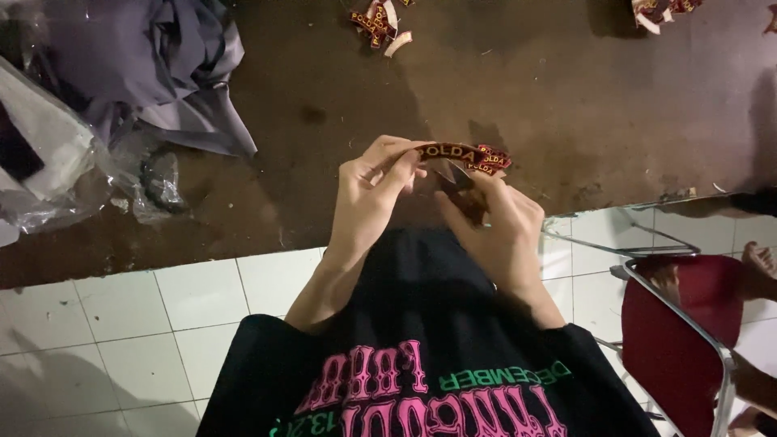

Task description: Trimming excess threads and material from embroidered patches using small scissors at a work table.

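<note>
Nearest the camera, the person's black printed shirt (421,372) filled the lower frame, forearms rising from it. The left hand (368,198) pinched the near end of a curved dark-red embroidered patch (449,151) between thumb and fingertips, grasping it firmly. The right hand (502,231) was closed around something dark, seemingly small scissors (460,184), the blades angled up beneath the patch; the grip looked tight, though the handles were hidden inside the palm. Just past the right fingertips, a few more patches of the same kind (492,162) hung joined to the held one, so the strip appeared only partly separated, with pieces left to trim. Beyond the hands, across the dark brown floor (566,97), two small heaps of patches and pale offcuts (379,23) (660,11) lay well apart from the hands, likely finished work; both were cut off by the top edge. Far off to the left of the hands, grey cloth (162,57) and clear plastic bags (57,162) were piled, contents unclear. To the right, a red metal-framed chair (688,324) and another person's bare foot (761,263) were partly out of frame.
</note>
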